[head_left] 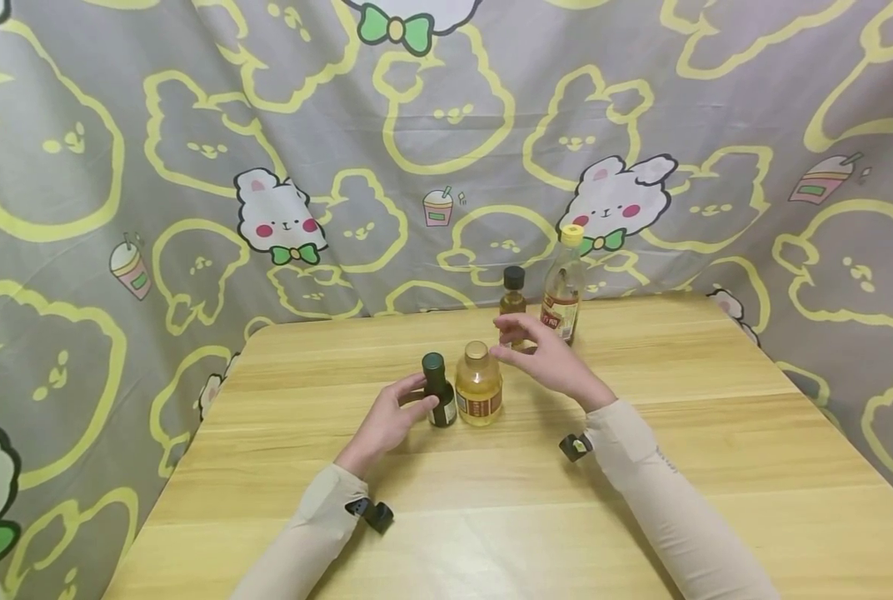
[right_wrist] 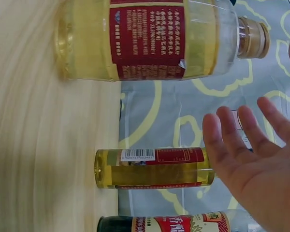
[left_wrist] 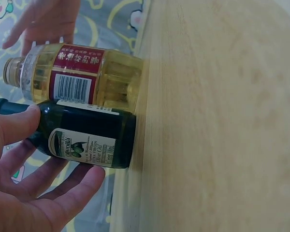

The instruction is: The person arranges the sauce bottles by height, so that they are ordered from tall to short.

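Observation:
A dark olive oil bottle (left_wrist: 84,140) with a green cap stands upright on the wooden table. My left hand (head_left: 386,421) holds it lightly, the thumb on its near side and fingers behind; the lower fingers are loosely spread. Close beside it on the right is a wider clear bottle of yellow cooking oil (head_left: 480,396) with a red label. My right hand (head_left: 544,358) hovers to the right of that bottle's cap, fingers apart and nothing held. In the right wrist view its palm (right_wrist: 275,174) faces the bottles.
Behind my right hand stand a slim black-capped oil bottle (head_left: 513,304), partly hidden by the fingers, and a tall yellow-capped bottle (head_left: 562,287) with a red label. A patterned grey curtain (head_left: 446,150) hangs along the back edge of the table (head_left: 304,375).

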A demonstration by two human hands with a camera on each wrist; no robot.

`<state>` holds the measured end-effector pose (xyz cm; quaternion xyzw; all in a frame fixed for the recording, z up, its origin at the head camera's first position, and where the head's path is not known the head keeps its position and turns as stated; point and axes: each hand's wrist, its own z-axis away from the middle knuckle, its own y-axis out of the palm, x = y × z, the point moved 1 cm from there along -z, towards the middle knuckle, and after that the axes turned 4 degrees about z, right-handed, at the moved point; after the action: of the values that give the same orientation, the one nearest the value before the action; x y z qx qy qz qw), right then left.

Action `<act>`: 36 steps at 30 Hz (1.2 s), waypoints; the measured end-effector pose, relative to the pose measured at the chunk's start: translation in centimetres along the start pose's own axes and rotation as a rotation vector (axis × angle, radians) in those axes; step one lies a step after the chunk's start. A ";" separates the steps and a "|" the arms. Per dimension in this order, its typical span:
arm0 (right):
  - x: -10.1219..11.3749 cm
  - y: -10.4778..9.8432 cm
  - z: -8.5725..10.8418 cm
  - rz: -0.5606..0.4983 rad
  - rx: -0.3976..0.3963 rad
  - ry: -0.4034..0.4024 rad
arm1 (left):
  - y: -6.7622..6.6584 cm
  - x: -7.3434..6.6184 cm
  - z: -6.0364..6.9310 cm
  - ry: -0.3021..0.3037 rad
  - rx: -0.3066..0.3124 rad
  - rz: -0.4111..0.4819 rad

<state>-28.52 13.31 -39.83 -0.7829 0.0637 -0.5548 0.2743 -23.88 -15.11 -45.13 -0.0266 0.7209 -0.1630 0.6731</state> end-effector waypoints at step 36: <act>-0.2 2.2 0.1 0.042 0.146 -0.015 | -0.1 -0.6 0.2 -0.004 0.002 -0.010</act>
<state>-28.04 11.59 -41.17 -0.7634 0.0376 -0.5464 0.3425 -23.69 -15.06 -44.57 -0.0300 0.7192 -0.1668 0.6739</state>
